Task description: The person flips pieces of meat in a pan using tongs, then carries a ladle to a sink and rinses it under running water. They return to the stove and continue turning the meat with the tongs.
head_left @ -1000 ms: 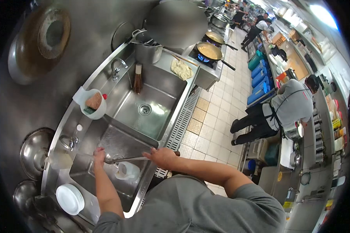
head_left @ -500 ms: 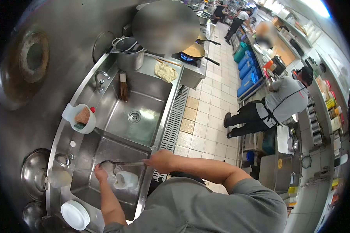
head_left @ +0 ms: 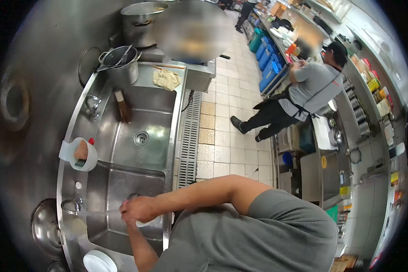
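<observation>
In near basin (head_left: 122, 181) of the double sink: right hand (head_left: 140, 207) clamped over left hand (head_left: 127, 216), both directly in the water stream (head_left: 99, 211) from the faucet (head_left: 70, 206) on the back ledge. Fingers bunched, overlapped and blurred; can't tell whether gripping anything or just pressed together. Just under the hands, partly covered: white cup (head_left: 148, 222), low in the same basin, close to its front wall. At the far side of the knuckles, touching or nearly so: rounded metal edge (head_left: 132, 196), too blurred to identify. Right forearm in over the front rim, left forearm up from below. On the back ledge by the divider: white tub (head_left: 89, 159) with a sponge (head_left: 81, 149) inside. In far basin (head_left: 154, 113): drain (head_left: 141, 138) at centre, brush (head_left: 123, 109) against the back wall. Past that basin: steel pot (head_left: 120, 68) on the ledge, yellowish cloth (head_left: 166, 79) beside it. At near corner of the counter: stack of white plates (head_left: 98, 262). Along the sink front: floor grate (head_left: 190, 131). Across the aisle, well apart: co-worker (head_left: 310, 86) in grey shirt and dark apron, leaning at the opposite counter, blue crates (head_left: 269, 68) beyond.
</observation>
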`<state>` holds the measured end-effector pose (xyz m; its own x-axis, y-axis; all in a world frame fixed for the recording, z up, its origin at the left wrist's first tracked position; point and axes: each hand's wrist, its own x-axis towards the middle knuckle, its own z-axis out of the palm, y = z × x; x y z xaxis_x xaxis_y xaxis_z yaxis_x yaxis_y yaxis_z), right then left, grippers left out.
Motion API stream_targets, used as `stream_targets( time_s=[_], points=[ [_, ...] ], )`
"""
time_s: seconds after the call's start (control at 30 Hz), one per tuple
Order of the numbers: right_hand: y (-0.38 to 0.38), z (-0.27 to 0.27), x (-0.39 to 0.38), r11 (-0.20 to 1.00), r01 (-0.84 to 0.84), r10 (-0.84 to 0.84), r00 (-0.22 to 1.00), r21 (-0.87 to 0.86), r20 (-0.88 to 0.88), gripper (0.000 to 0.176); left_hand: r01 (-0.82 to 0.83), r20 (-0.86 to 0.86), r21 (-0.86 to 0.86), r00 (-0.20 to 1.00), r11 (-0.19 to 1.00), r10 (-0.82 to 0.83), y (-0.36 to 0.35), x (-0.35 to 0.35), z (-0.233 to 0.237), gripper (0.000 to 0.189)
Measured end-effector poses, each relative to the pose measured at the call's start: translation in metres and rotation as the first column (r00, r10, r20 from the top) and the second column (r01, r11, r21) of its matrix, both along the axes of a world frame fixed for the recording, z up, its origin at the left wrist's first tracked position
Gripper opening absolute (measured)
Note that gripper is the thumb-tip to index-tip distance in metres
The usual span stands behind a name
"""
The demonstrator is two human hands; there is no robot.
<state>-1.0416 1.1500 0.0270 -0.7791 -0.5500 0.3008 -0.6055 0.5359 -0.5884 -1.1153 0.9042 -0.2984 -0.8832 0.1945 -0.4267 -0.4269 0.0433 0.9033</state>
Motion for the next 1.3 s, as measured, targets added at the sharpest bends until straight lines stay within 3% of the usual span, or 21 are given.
stream_targets(
  time_s=[0.03,0.07,0.2,0.3,0.37,0.5,0.53,0.6,0.7,0.73,0.77,0.83,0.9,0.93,1.03,1.13,1.17,1.2,1.23,1.27,1.3],
  points=[
    [0.0,0.003,0.004,0.967,-0.043,0.029,0.998,-0.252,-0.058,0.027,-0.077,-0.041,-0.054,0.996,0.996,0.075,-0.013,-0.003,-0.008,0.014],
    [0.004,0.008,0.009,0.968,-0.023,0.01,0.999,-0.249,-0.054,0.027,-0.152,-0.087,-0.099,0.986,0.983,0.144,-0.026,-0.007,-0.011,0.014],
    [0.053,0.011,0.029,0.993,0.048,-0.027,0.981,-0.109,0.194,0.027,-0.361,-0.25,-0.164,0.915,0.918,0.316,-0.065,-0.024,-0.01,0.014],
    [0.119,-0.031,0.057,0.979,0.179,-0.202,0.925,0.1,0.323,0.026,-0.486,-0.09,0.032,0.869,0.874,0.486,-0.055,-0.006,0.053,0.024],
    [0.163,-0.055,0.095,0.917,0.396,-0.378,0.828,0.046,0.415,0.028,-0.46,-0.1,0.064,0.88,0.885,0.465,-0.059,-0.005,0.073,0.022],
    [0.245,-0.111,0.186,0.716,0.585,-0.692,0.518,0.382,0.503,0.032,-0.498,-0.119,0.059,0.857,0.865,0.501,-0.044,-0.004,0.102,0.019],
    [0.266,-0.138,0.214,0.637,0.651,-0.74,0.368,0.413,0.562,0.037,-0.436,-0.091,0.096,0.891,0.895,0.444,-0.058,-0.012,0.072,0.021],
    [0.315,-0.222,0.292,0.563,0.656,-0.811,0.322,0.503,0.488,0.037,-0.308,-0.041,0.167,0.947,0.937,0.318,-0.081,-0.025,0.018,0.025],
    [0.38,-0.276,0.394,0.524,0.114,-0.852,0.063,0.844,0.52,0.026,-0.279,0.164,-0.362,0.92,0.889,0.356,-0.068,-0.023,0.007,0.035],
    [0.389,-0.254,0.419,0.47,0.133,-0.868,-0.112,0.873,0.484,0.023,-0.288,0.151,-0.364,0.92,0.886,0.361,-0.067,-0.027,0.014,0.035],
    [0.404,-0.263,0.45,0.488,0.142,-0.837,-0.204,0.861,0.507,0.021,-0.259,-0.013,-0.582,0.951,0.771,0.31,-0.06,-0.026,0.024,0.038],
    [0.431,-0.278,0.503,0.467,0.254,-0.696,-0.485,0.847,0.53,0.022,-0.324,-0.272,-0.855,0.945,0.406,0.18,-0.053,-0.031,0.036,0.044],
    [0.446,-0.277,0.527,0.392,0.35,-0.665,-0.532,0.851,0.525,0.022,-0.331,-0.264,-0.408,0.935,0.851,0.237,-0.071,-0.046,0.047,0.048],
    [0.455,-0.276,0.529,0.304,0.448,-0.62,-0.577,0.841,0.532,0.023,-0.367,-0.342,-0.381,0.909,0.849,0.239,-0.067,-0.045,0.06,0.044],
    [0.475,-0.29,0.521,0.332,0.532,-0.592,-0.526,0.779,0.611,0.018,-0.298,-0.485,-0.518,0.875,0.802,0.011,-0.054,-0.057,0.13,0.03],
    [0.485,-0.293,0.479,0.295,0.668,-0.611,-0.418,0.683,0.672,0.015,-0.348,-0.407,-0.538,0.905,0.768,0.126,-0.043,-0.052,0.179,0.025],
    [0.482,-0.288,0.461,0.29,0.723,-0.603,-0.371,0.627,0.707,0.015,-0.348,-0.358,-0.487,0.916,0.801,0.181,-0.092,-0.084,0.138,0.024],
    [0.481,-0.287,0.441,0.285,0.776,-0.587,-0.322,0.562,0.743,0.016,-0.335,-0.415,-0.459,0.9,0.823,0.135,-0.086,-0.068,0.165,0.027],
    [0.479,-0.285,0.421,0.288,0.815,-0.568,-0.277,0.503,0.775,0.017,-0.338,-0.384,-0.763,0.923,0.55,0.034,-0.09,-0.07,0.18,0.034],
    [0.475,-0.283,0.4,0.294,0.843,-0.552,-0.234,0.45,0.8,0.018,-0.528,-0.603,-0.79,0.762,0.313,-0.236,-0.113,-0.082,0.154,0.034],
    [0.472,-0.282,0.38,0.304,0.86,-0.537,-0.2,0.41,0.819,0.019,-0.47,-0.529,-0.504,0.831,0.725,0.171,-0.099,-0.083,0.18,0.034]
  ],
)
